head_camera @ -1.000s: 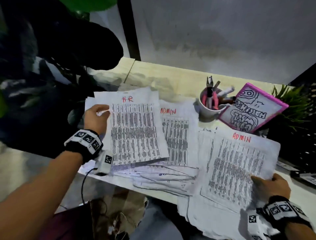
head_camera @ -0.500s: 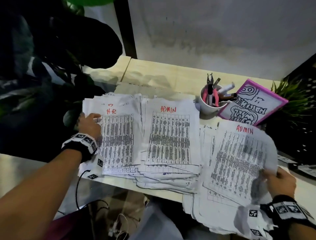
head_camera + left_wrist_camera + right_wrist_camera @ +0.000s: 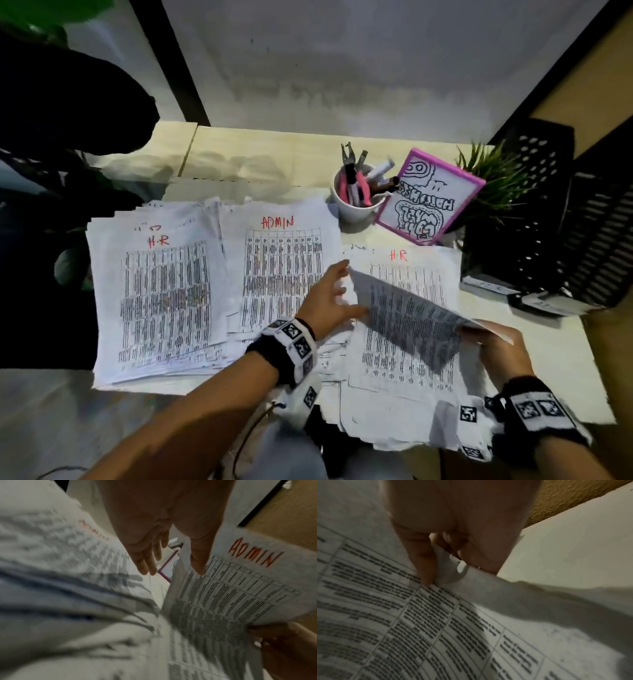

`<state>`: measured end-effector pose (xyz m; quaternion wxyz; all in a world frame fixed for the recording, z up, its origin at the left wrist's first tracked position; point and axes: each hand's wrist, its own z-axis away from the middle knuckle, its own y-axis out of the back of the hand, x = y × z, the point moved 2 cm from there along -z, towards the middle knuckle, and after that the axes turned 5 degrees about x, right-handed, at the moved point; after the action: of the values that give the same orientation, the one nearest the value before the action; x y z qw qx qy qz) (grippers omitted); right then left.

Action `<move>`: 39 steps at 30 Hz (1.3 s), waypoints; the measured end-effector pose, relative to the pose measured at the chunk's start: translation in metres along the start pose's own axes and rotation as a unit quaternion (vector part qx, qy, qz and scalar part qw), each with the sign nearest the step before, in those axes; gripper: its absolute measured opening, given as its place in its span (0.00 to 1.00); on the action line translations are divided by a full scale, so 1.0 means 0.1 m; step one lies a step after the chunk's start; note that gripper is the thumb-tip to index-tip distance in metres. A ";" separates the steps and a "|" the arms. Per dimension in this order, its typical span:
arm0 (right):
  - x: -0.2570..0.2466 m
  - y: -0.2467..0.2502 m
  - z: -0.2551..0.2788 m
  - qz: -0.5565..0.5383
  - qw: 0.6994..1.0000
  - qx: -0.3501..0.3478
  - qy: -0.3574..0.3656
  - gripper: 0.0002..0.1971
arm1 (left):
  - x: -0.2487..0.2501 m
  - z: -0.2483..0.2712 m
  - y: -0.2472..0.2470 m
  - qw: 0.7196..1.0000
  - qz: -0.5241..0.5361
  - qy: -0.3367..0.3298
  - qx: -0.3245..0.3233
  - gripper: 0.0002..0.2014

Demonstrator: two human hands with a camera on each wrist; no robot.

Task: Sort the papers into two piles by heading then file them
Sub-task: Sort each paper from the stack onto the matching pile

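Observation:
Three stacks of printed sheets lie on the desk. The HR pile (image 3: 154, 301) is at the left and the ADMIN pile (image 3: 281, 274) in the middle. The unsorted stack (image 3: 404, 274) at the right shows an HR heading on top. My right hand (image 3: 479, 334) (image 3: 447, 568) pinches the near right corner of a lifted sheet (image 3: 411, 315) headed ADMIN (image 3: 248, 581), tilted above that stack. My left hand (image 3: 342, 291) (image 3: 173, 569) is open over the gap between the ADMIN pile and the stack, fingers straight and spread, thumb against the lifted sheet's left edge.
A white cup of pens (image 3: 356, 198) and a pink-framed sign (image 3: 431, 198) stand behind the stacks. A small green plant (image 3: 493, 185) and a black mesh file tray (image 3: 565, 222) are at the far right. Dark shapes fill the left side beyond the desk edge.
My left hand left the HR pile and swung right to the lifted sheet. My right hand raised the ADMIN sheet off the right stack, baring an HR sheet beneath.

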<state>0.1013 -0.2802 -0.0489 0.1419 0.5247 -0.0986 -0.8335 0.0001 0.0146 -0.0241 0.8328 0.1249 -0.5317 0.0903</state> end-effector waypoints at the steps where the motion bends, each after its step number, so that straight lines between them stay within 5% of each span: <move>1: -0.01 0.02 0.01 -0.003 1.000 -0.017 -0.001 0.23 | -0.04 0.00 -0.11 0.999 0.030 0.011 -0.006 0.35; 5: -0.12 0.03 0.08 -0.047 0.996 -0.070 -0.004 0.23 | -0.14 0.04 -0.26 0.997 -0.010 -0.067 0.037 0.13; 8: -0.19 0.03 -0.02 -0.015 1.000 0.022 0.014 0.16 | -0.18 0.08 -0.29 0.993 -0.050 -0.096 0.047 0.11; 12: -0.06 0.02 -0.37 -0.001 0.992 0.127 -0.020 0.09 | -0.20 0.07 -0.25 0.994 0.002 -0.051 0.099 0.09; 20: -0.16 -0.24 -0.62 0.277 0.955 0.108 0.007 0.08 | -0.15 -0.04 -0.23 0.993 0.052 0.038 0.095 0.12; 25: -0.12 -0.22 -0.67 0.299 0.946 0.121 0.011 0.12 | -0.17 -0.11 -0.23 0.993 0.030 0.044 0.105 0.19; 32: -0.04 -0.21 -0.69 0.291 0.947 0.133 0.028 0.11 | 0.16 0.04 -0.23 0.994 0.085 0.005 0.069 0.11; 35: -0.06 -0.20 -0.66 0.271 0.953 0.131 0.031 0.03 | 0.37 0.11 -0.02 0.981 0.124 -0.021 0.149 0.15; 39: 0.02 -0.14 -0.70 0.247 0.961 0.125 0.024 0.12 | 0.41 0.06 0.47 0.943 0.103 -0.053 0.313 0.18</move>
<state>0.1619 -0.2683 -0.0849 0.2788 0.5177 -0.3248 -0.7408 -0.0012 0.0586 0.0212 0.7087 0.3283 -0.5297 0.3309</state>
